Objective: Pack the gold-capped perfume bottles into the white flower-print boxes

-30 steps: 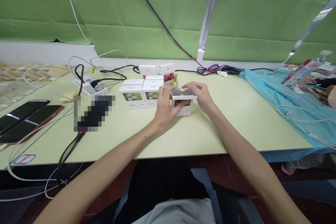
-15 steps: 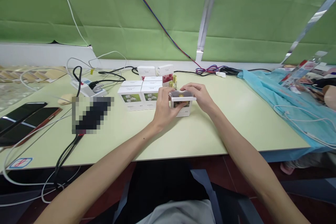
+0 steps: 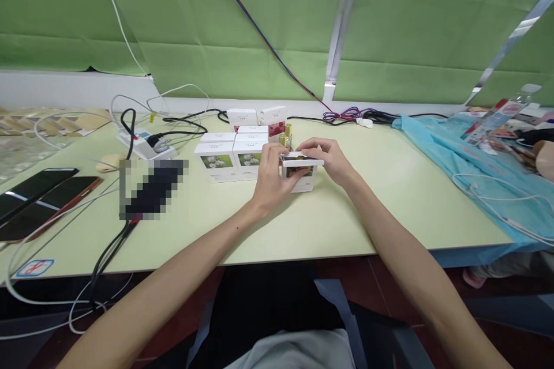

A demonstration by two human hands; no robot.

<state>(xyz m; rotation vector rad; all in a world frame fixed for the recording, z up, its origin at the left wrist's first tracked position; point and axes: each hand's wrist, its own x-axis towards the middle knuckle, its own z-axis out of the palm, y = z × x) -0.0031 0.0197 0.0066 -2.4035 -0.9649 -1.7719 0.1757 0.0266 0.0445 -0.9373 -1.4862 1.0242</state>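
Note:
A small white carton [image 3: 303,183] with a flower picture stands upright on the table, its front top flap folded out towards me. My left hand [image 3: 272,173] is closed around its left side, the thumb across the front picture. My right hand [image 3: 326,158] is closed at the carton's right rear top edge, its fingertips over the opening. Part of the opening looks dark with a bit of yellow; what lies inside is mostly hidden. Just behind stand small gold-capped bottles [image 3: 283,139]. White cartons with white-flower pictures [image 3: 216,164] stand close together left of my left hand.
Two cartons with red pictures [image 3: 242,118] stand at the back. A power strip [image 3: 145,147] with cables and phones [image 3: 60,202] lie on the left. Blue cloth [image 3: 467,167] and a plastic bottle [image 3: 502,115] are on the right. Bundled wires [image 3: 346,115] run along the wall.
My right fingers have shifted slightly over the carton's top. The opening, which showed a grey inside with something yellow, is now partly covered. My left hand keeps its hold.

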